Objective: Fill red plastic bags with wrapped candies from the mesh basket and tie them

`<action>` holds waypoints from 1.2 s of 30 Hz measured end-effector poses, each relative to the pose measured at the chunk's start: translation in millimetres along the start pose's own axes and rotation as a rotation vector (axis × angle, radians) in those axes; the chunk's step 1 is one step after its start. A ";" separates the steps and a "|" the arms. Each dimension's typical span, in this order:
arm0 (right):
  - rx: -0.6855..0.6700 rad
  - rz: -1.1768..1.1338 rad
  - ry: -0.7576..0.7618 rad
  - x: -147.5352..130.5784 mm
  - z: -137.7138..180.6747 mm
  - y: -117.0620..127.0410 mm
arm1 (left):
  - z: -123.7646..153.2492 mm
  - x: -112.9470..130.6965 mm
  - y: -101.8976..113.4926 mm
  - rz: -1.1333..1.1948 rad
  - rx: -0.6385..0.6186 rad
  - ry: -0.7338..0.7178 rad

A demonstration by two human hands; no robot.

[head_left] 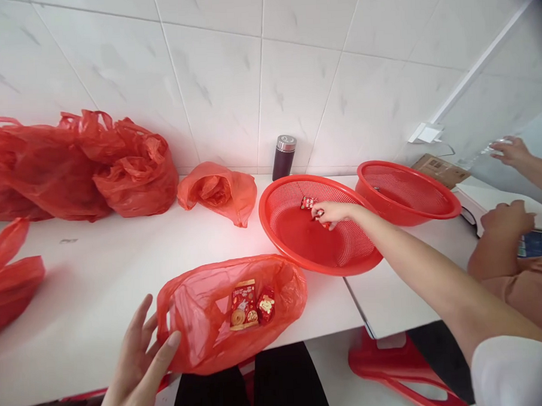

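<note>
Here, the right hand (332, 212) reaches into the near basket (300, 249), fingers pinched on a small packet (324, 223); a loose packet (307, 202) lies just beside it. The left hand (138, 358) is spread flat, its thumb touching the bag (195, 326) on the surface (99, 276), with 2 snacks (244, 305) inside.

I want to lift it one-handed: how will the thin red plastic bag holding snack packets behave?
Probably floppy: the thin red plastic bag lies crumpled and slack on the white table. Likely light: only two small snack packets show through it. They may slide together if the left hand at its edge lifts it.
</note>
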State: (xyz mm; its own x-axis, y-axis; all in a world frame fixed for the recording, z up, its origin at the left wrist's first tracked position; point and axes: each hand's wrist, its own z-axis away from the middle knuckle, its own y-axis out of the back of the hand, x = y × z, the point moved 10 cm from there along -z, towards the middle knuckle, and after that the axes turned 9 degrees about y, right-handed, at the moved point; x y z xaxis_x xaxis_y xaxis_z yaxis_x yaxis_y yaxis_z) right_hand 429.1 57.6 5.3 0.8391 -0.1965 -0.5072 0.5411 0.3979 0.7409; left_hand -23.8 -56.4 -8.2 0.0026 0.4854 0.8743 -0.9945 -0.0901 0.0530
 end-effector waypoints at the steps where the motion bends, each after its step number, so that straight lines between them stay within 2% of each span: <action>1: 0.010 -0.055 0.060 -19.2 9.0 0.4 | -0.2 0.1 1.9 0.006 0.001 0.005; 2: 0.022 -0.109 0.130 -42.2 20.4 -0.5 | -0.8 0.0 4.0 0.016 0.001 0.012; 5: 0.001 -0.372 0.509 -136.9 67.6 -19.8 | -4.4 -2.1 4.9 0.059 -0.047 0.028; 8: -0.139 -0.342 0.707 -207.6 102.9 -78.2 | -8.7 -7.4 -6.8 0.075 -0.172 0.033; 9: -0.170 -0.292 0.762 -223.8 107.1 -100.4 | -10.2 -9.3 -9.7 0.072 -0.190 0.034; 11: -0.132 -0.155 0.805 -239.9 99.6 -135.6 | -13.4 -10.2 -9.9 0.082 -0.160 0.020; 14: -0.012 -0.047 0.806 -242.6 73.3 -157.8 | -16.8 -3.8 -5.7 0.140 -0.092 -0.037; 18: 0.042 -0.109 0.763 -234.0 56.3 -145.4 | -23.6 0.9 -0.3 0.129 -0.078 -0.076; 21: 0.096 -0.128 0.721 -226.8 62.3 -130.7 | -31.3 0.0 5.7 0.159 -0.090 -0.100; 23: 0.145 -0.097 0.700 -222.1 68.9 -129.2 | -36.2 -2.1 9.8 0.191 -0.085 -0.103; 26: 0.164 0.030 0.608 -208.3 70.8 -142.3 | -40.4 -3.8 12.9 0.216 -0.076 -0.112; 29: 0.108 0.135 0.505 -189.4 65.8 -157.0 | -40.8 -4.8 11.7 0.219 -0.093 -0.113; 32: 0.095 0.102 0.528 -180.3 65.6 -157.6 | -39.9 -7.6 12.1 0.224 -0.098 -0.091; 36: 0.296 0.000 0.609 -176.5 76.9 -142.2 | -38.3 -11.5 15.0 0.236 -0.088 -0.075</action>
State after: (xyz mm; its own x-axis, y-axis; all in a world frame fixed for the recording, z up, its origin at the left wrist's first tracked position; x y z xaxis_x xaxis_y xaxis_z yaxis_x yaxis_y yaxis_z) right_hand 208.4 -33.1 23.3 0.7044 0.3782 -0.6006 0.6066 0.1185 0.7861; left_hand -42.8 -30.1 -36.0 -0.2263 0.3936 0.8910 -0.9737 -0.1154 -0.1963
